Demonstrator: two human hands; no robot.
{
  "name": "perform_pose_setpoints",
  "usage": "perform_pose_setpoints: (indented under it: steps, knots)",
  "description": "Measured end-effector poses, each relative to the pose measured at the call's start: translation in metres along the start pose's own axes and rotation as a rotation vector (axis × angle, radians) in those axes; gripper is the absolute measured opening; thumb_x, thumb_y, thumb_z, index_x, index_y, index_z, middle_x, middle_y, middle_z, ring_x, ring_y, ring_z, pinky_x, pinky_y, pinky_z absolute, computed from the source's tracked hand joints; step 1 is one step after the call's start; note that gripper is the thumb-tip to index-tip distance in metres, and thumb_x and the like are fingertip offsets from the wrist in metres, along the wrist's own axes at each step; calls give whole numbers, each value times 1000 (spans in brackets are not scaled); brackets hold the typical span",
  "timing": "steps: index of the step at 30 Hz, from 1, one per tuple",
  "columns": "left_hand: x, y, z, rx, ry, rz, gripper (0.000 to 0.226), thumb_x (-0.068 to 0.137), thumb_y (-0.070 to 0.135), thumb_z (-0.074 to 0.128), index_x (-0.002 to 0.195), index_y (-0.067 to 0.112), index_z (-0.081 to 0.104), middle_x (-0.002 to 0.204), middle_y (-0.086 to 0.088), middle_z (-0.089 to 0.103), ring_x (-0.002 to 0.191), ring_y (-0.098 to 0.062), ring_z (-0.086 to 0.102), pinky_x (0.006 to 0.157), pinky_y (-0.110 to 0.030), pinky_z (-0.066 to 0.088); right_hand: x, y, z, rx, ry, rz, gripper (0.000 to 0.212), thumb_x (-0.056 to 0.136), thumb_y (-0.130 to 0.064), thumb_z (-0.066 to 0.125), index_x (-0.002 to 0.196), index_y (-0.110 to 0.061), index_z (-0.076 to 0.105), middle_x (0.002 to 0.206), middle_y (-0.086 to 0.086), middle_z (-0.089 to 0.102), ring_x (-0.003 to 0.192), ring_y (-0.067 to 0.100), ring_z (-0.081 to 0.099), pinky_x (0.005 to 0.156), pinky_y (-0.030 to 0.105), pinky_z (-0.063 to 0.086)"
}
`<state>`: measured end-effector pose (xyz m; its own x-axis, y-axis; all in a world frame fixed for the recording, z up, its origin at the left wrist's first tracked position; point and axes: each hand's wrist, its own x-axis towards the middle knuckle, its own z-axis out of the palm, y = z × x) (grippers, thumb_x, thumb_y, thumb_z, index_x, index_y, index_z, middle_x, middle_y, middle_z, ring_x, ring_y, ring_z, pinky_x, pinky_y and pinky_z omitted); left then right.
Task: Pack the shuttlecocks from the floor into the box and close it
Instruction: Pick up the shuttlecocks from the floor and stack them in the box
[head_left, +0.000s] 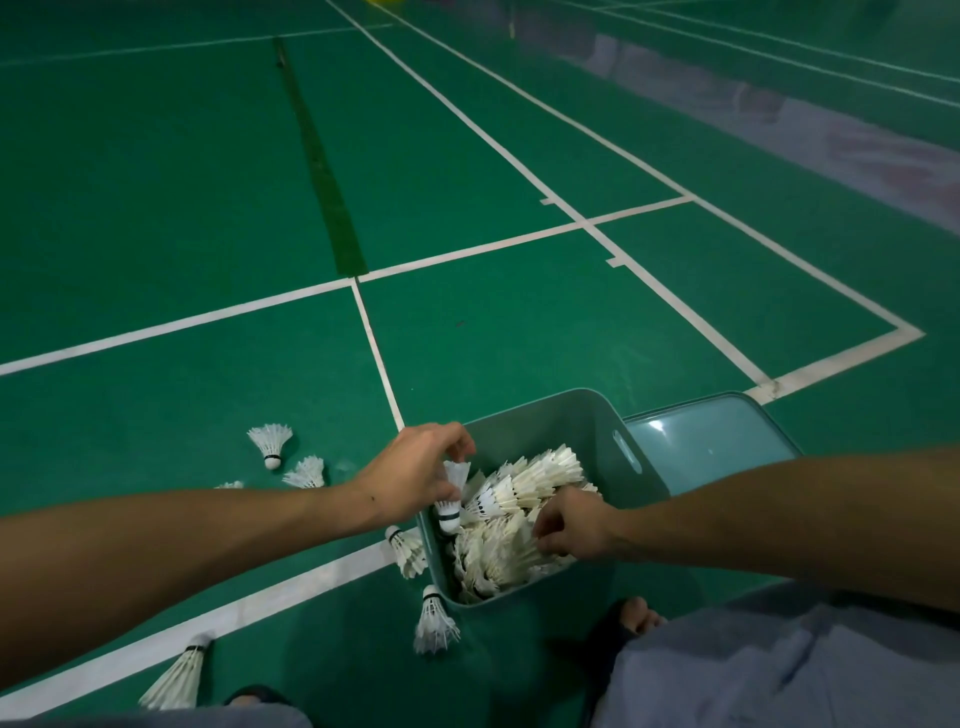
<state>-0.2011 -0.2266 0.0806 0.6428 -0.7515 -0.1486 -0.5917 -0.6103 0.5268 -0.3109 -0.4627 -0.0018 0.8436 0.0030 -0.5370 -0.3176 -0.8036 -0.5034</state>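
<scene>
A grey-green plastic box (582, 421) stands on the green court floor, heaped with white shuttlecocks (524, 483). My left hand (415, 475) hovers over the box's left rim and pinches one shuttlecock (453, 493) by its feathers, cork down. My right hand (574, 525) is inside the box with fingers curled among the feathers of the pile. Loose shuttlecocks lie on the floor left of the box: one (270, 441) farthest out, one (306, 472) beside my forearm, one (408, 551) against the box wall, one (434, 621) at its near corner, one (179, 678) close to me.
The box's lid (711, 447) lies flat on the floor just right of the box. White court lines (379, 358) cross the floor. My bare foot (636, 616) and grey shorts (779, 665) sit right below the box. A paler walkway runs along the far right.
</scene>
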Motion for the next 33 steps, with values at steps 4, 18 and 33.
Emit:
perform_pose_setpoints:
  steps: [4, 18, 33]
  knots:
    - [-1, 2, 0, 5, -20, 24, 40, 86, 15, 85, 121, 19, 66, 117, 11, 60, 80, 3, 59, 74, -4, 47, 1, -3, -5, -1, -30, 11, 22, 91, -18, 77, 112, -11, 79, 106, 2, 77, 89, 14, 69, 79, 24, 54]
    - [10, 22, -1, -25, -85, 170, 13, 91, 22, 80, 102, 24, 73, 97, 14, 75, 90, 1, 69, 85, -35, 60, -18, -72, -59, -235, 163, -408, 30, 83, -36, 82, 107, -20, 72, 101, -9, 62, 93, 8, 54, 86, 29, 48]
    - [9, 14, 58, 197, -415, 22, 52, 101, 42, 64, 145, 16, 53, 139, -6, 63, 124, -21, 61, 107, -40, 53, -4, 3, -53, -218, 132, 36, 15, 92, -24, 71, 86, -14, 80, 86, 1, 77, 78, 14, 72, 79, 36, 62]
